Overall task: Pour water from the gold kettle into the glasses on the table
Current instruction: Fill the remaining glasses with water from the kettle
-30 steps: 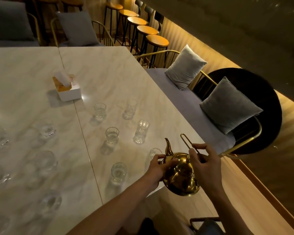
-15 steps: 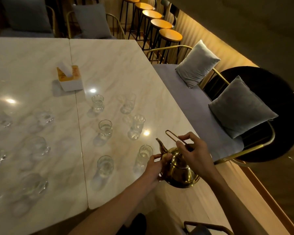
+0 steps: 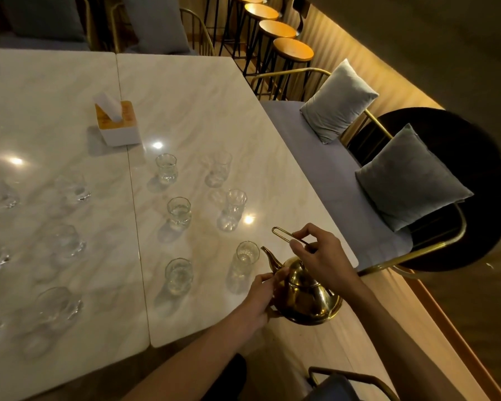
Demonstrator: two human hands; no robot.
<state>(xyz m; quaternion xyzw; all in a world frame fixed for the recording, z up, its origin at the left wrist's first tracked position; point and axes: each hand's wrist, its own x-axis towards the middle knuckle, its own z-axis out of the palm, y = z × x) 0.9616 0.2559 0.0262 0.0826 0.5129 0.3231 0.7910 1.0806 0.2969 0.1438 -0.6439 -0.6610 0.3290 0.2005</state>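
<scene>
The gold kettle [image 3: 307, 296] hangs over the near right corner of the marble table [image 3: 185, 91], its spout pointing left at the rim of the nearest glass [image 3: 245, 260]. My right hand [image 3: 321, 253] pinches the thin wire handle above the lid. My left hand [image 3: 262, 293] steadies the kettle's left side, fingers against its body and lid. Several more clear glasses stand in two columns on the right slab, among them a front-left glass [image 3: 178, 274], a middle one [image 3: 179, 212] and a far one [image 3: 166, 169]. I see no water stream.
Several blurred glasses [image 3: 61, 244] stand on the left slab. A white tissue box [image 3: 119, 127] sits farther back. A bench with grey cushions [image 3: 408, 176] runs along the table's right edge, with bar stools [image 3: 292, 49] beyond. A chair back [image 3: 347, 377] is near me.
The kettle has moved left and forward from off the table's corner toward the nearest glass, and its spout has come close to the rim. Both hands kept their hold.
</scene>
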